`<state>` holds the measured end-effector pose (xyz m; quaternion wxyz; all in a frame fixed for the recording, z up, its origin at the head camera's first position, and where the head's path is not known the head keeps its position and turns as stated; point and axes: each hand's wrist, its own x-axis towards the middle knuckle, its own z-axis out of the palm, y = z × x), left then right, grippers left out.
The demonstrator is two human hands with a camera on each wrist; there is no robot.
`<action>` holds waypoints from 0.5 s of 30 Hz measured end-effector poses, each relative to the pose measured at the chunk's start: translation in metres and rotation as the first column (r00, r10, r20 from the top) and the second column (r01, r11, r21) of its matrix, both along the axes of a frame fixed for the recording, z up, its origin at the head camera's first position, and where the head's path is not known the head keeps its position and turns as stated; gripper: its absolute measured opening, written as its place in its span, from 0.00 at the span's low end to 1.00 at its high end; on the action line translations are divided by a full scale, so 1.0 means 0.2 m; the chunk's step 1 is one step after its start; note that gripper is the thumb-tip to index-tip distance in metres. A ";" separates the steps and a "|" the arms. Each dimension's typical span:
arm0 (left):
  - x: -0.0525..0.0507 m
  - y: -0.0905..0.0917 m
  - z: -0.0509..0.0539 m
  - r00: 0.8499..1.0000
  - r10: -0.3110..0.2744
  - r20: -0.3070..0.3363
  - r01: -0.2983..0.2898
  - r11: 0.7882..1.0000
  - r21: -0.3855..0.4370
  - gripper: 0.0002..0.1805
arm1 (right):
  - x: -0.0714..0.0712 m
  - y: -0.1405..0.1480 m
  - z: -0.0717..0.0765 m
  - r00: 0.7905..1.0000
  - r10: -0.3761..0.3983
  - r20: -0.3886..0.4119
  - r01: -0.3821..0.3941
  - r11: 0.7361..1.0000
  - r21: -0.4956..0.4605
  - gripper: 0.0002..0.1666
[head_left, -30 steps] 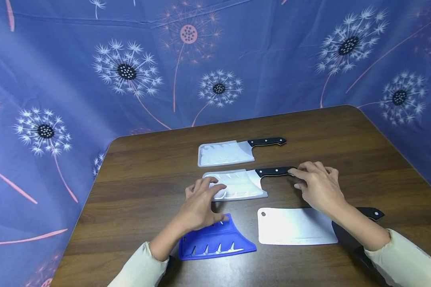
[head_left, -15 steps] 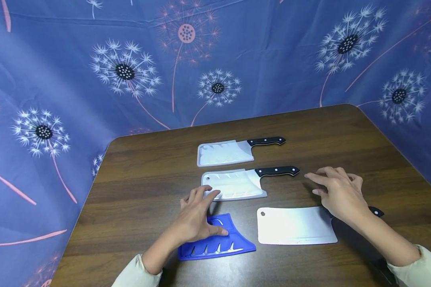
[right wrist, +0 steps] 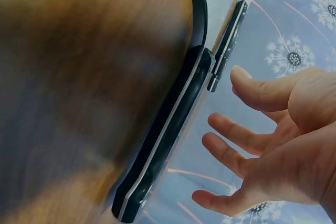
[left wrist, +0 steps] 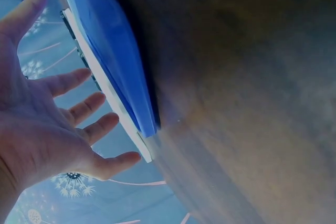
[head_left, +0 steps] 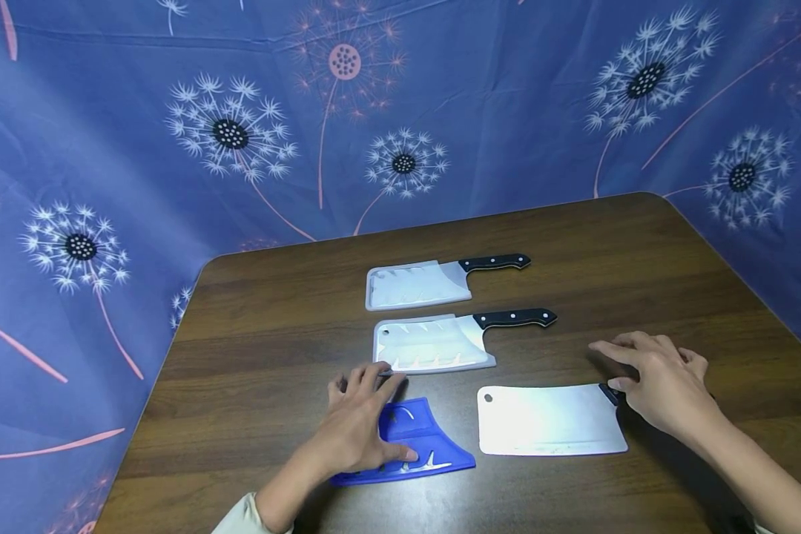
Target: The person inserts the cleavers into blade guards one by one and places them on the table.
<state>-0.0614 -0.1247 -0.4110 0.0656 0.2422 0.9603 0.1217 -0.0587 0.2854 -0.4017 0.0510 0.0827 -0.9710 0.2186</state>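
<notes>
A blue plastic blade cover (head_left: 434,437) lies near the front of the table, its left part hidden by my left hand (head_left: 354,426). That hand hovers over it with fingers spread; a gap shows between hand and cover (left wrist: 113,45) in the left wrist view. To the cover's right lies a bare cleaver (head_left: 547,423), its blade pointing left. Over its black handle (right wrist: 168,135) hangs my right hand (head_left: 667,378), hiding most of the handle in the head view. In the right wrist view its loosely bent fingers (right wrist: 236,129) stand apart from the handle, holding nothing.
Behind these lie a cleaver in a whitish cover (head_left: 434,345) and, farther back, a smaller covered cleaver (head_left: 417,285), both handles pointing right. The brown wooden table (head_left: 274,311) ends at a blue dandelion-print cloth (head_left: 480,111).
My right hand has left the handle of the middle cleaver and moved right and nearer, over the bare cleaver's handle. My left hand has drawn back from the whitish cover to above the blue one.
</notes>
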 end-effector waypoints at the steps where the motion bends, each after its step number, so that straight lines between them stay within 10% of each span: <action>1: 0.00 0.00 0.00 1.000 -0.005 -0.002 0.005 1.000 -0.008 0.59 | 0.01 0.01 0.00 1.000 -0.002 0.010 0.003 1.000 -0.002 0.34; 15: 0.05 0.01 -0.02 0.999 -0.045 -0.020 0.044 0.998 -0.038 0.65 | 0.05 0.08 -0.05 0.996 0.008 0.093 -0.011 0.999 0.040 0.40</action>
